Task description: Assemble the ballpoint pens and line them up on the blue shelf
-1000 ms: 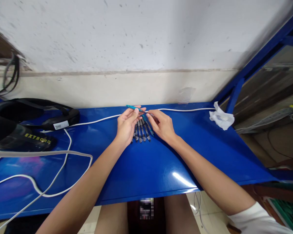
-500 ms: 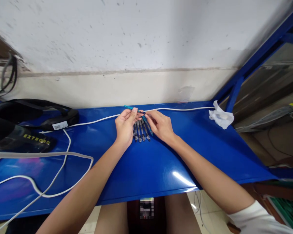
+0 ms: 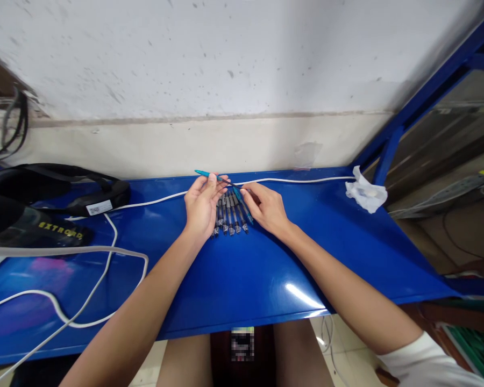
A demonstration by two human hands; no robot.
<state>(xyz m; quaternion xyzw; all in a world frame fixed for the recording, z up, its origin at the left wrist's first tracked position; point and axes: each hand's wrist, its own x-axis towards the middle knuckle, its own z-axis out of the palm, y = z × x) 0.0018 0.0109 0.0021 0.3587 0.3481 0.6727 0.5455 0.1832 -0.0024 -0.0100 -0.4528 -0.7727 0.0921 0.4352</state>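
Observation:
My left hand [image 3: 204,205] is closed on a teal pen [image 3: 202,173], whose teal end sticks out to the left past the thumb. A thin dark length of the pen runs between my hands. My right hand [image 3: 265,206] pinches its right end between thumb and fingers; the exact grip is partly hidden. Just below, a row of clear-barrelled pens [image 3: 230,215] with dark tops lies side by side on the blue table [image 3: 242,274]. A teal pen part [image 3: 237,195] shows at the row's right end, beside my right fingers.
A white cable [image 3: 161,199] runs along the back by the wall, with more loops at left. A black headset-like device [image 3: 92,188] lies on the left. Crumpled white tissue [image 3: 365,191] sits at the back right, near a blue metal frame [image 3: 387,148].
My left hand has shifted left and slightly up with the teal end, baring more of the thin dark length. My right hand has hardly moved. More of the pen row shows.

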